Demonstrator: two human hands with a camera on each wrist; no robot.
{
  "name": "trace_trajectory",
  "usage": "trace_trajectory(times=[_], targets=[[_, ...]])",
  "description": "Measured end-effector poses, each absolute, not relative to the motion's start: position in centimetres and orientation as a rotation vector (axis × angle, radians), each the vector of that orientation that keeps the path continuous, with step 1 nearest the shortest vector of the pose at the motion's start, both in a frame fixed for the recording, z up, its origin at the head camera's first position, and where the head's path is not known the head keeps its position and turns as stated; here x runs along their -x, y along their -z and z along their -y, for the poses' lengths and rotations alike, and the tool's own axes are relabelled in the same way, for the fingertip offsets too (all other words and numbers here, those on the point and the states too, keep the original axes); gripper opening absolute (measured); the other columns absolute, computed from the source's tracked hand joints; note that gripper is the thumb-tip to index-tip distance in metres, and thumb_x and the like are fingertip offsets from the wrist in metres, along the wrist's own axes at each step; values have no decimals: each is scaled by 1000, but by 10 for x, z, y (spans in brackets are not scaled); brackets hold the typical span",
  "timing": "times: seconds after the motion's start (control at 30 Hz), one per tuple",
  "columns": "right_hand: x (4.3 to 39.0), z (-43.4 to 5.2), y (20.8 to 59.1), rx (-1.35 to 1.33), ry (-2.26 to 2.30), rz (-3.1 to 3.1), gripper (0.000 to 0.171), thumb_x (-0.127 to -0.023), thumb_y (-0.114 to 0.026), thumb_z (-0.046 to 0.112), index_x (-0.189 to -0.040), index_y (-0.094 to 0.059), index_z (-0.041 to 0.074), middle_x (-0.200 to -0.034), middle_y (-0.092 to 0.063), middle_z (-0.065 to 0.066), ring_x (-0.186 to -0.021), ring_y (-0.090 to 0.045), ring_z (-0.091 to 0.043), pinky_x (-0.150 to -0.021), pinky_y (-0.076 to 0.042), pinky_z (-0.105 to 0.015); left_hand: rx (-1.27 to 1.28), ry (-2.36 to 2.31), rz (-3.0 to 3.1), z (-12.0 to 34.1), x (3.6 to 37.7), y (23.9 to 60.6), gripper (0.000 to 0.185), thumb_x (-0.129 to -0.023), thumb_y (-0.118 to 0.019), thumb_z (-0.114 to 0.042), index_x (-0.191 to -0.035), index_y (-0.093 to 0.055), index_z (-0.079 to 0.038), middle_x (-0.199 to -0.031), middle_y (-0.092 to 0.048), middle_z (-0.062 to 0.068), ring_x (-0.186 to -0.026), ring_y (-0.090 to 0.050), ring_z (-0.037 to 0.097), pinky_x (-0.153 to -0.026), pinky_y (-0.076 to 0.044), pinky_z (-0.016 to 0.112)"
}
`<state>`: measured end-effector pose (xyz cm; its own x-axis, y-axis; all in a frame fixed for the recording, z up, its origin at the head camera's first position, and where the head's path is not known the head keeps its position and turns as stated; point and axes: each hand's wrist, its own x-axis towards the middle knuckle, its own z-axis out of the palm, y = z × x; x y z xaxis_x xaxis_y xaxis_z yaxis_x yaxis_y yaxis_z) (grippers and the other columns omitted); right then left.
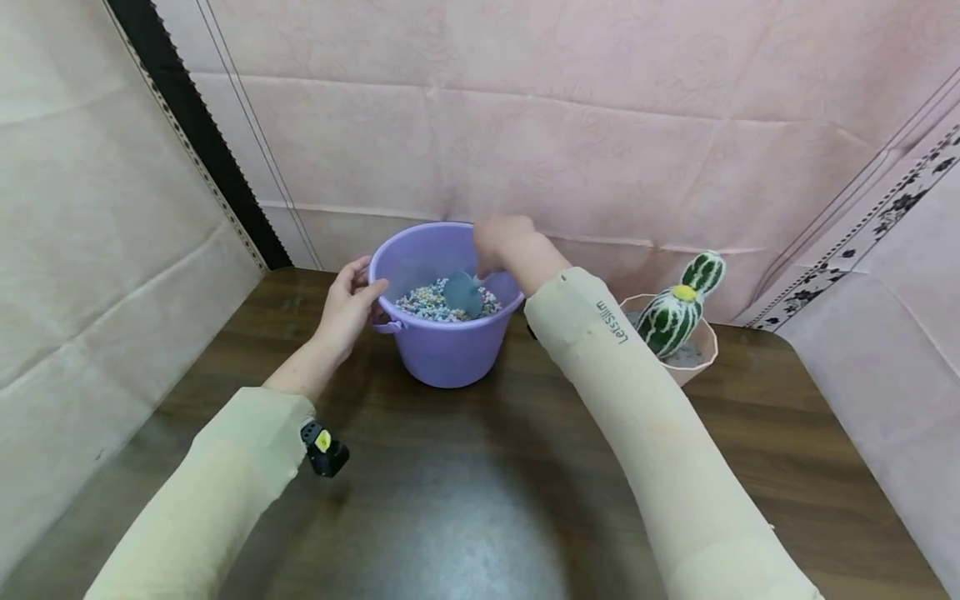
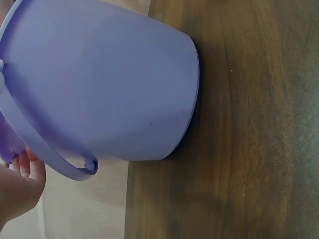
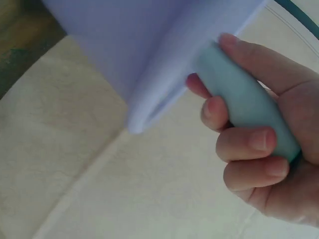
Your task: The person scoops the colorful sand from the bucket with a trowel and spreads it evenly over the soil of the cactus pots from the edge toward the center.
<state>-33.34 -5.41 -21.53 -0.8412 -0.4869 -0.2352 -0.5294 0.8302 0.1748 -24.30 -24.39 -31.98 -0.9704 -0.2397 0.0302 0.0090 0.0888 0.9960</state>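
Note:
A purple bucket (image 1: 453, 354) stands on the table with small pastel beads (image 1: 431, 302) in its bottom. My left hand (image 1: 347, 304) grips the bucket's left rim beside a side handle (image 1: 387, 327). In the left wrist view, the left hand (image 2: 22, 186) curls its fingers at the rim behind the bucket's arched handle (image 2: 42, 142). Over the bucket's right rim, my right hand (image 1: 510, 242) holds a blue scoop (image 1: 463, 294), its head down at the beads. The right wrist view shows the right hand (image 3: 259, 134) with fingers wrapped round the scoop's pale teal handle (image 3: 244, 102).
To the right, partly behind my right forearm, stands a pale pink pot (image 1: 703, 346) with a green-and-white cactus (image 1: 670, 321). Pale cloth (image 1: 525, 150) hangs behind and on both sides of the dark wooden table (image 1: 450, 483).

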Motion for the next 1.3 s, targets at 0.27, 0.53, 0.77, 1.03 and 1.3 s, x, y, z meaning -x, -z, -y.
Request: trace_trajectory(times=[0.27,0.53,0.77,1.03,1.3], targets=[[332,52,212,819,-270,-2744,30,-84,-65,28,-100,-62,3,-99,-60,-8,-84,-54,-20,-80,-51,-33,-206,1943,2208,249,237,319,57,-96,-49,-17,-146,-25,-6,-106,-41,-6,-87,-50,4,-77,-51,18],[338,47,230,653,85,-2593,23,-88,-62,31,-85,-58,9,-69,-47,1,-56,-47,-13,-53,-41,-22,-188,1919,2187,251,232,321,57,-96,-49,-20,-147,-25,-6,-103,-40,-8,-82,-47,2,-70,-48,15],[335,43,234,600,211,-2595,23,-87,-64,28,-76,-56,10,-65,-44,1,-49,-44,-11,-50,-39,-21,-173,1920,2178,250,234,323,57,-96,-49,-20,-146,-27,-6,-102,-40,-8,-80,-46,2,-65,-46,12],[330,30,229,552,414,-2518,21,-87,-64,25,-79,-56,7,-58,-37,1,-45,-36,-10,-47,-35,-20,-152,1887,2200,247,238,323,56,-97,-49,-23,-146,-27,-7,-102,-41,-9,-77,-48,1,-67,-47,14],[328,17,229,396,703,-2357,26,-87,-66,20,-101,-56,1,-64,-41,1,-45,-35,-9,-49,-36,-18,-140,1916,2204,241,240,325,55,-97,-48,-22,-146,-27,-7,-103,-42,-7,-75,-49,0,-70,-49,17]])
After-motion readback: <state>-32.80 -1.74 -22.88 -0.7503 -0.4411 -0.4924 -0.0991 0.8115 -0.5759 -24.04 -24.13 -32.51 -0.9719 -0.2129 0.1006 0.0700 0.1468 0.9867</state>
